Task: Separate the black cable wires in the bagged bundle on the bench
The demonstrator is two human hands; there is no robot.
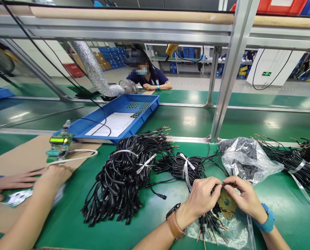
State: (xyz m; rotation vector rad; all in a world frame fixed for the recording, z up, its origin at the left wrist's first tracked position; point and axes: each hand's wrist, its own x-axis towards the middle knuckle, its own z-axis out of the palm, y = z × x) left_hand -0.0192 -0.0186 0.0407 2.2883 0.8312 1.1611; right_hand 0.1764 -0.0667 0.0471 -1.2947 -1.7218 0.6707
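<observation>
My left hand, with a watch on a brown strap, is closed in a pinch. My right hand, wearing a blue wrist band, pinches close beside it. Between the fingertips runs a thin black cable, its end mostly hidden. Just below my hands is a flat yellow-brown piece with a round hole. Under it, short black cables with bare red, yellow and black wire ends lie on a clear plastic bag. A tied coil of black cable lies beyond my left hand.
A large bundle of black connector cables lies left. A plastic bag of black parts and another bundle lie right. Behind are a blue tray and a metal post. A co-worker's hand is near a circuit board.
</observation>
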